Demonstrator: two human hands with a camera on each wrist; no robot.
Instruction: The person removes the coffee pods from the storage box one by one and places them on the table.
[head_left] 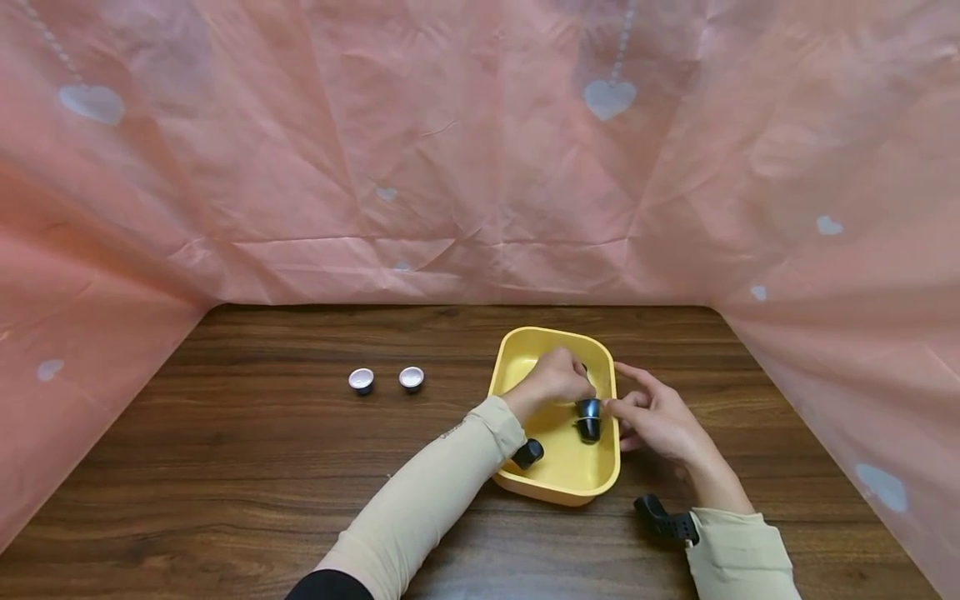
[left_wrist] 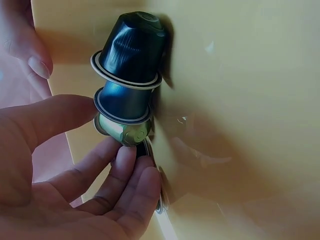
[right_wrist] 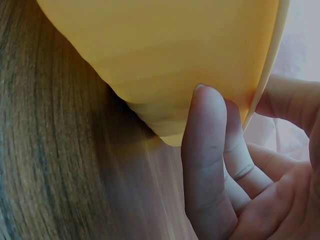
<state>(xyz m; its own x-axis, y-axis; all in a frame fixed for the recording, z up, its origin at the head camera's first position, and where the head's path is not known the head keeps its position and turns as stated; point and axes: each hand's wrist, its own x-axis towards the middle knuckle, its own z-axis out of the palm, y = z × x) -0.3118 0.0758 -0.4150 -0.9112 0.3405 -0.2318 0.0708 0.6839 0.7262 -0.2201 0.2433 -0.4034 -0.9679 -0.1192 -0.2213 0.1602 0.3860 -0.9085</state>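
A yellow plastic bin [head_left: 564,492] stands on the table with coffee capsules inside. My left hand [head_left: 557,377] reaches into it. In the left wrist view, a dark capsule [left_wrist: 132,50], a blue capsule [left_wrist: 126,102] and a light green capsule [left_wrist: 125,129] lie in a row along the wall. My left thumb touches the blue one's rim and the curled fingers meet the green one, pinching between them. Another dark capsule is partly hidden behind those fingers. My right hand [head_left: 660,421] grips the bin's right wall, thumb over the rim and fingers outside.
Two capsules, one [head_left: 362,381] and another [head_left: 411,379], stand lid up on the wooden table [head_left: 247,450] left of the bin. A black capsule [head_left: 529,452] lies in the bin's near left corner. Pink curtains [head_left: 480,167] enclose the back and sides.
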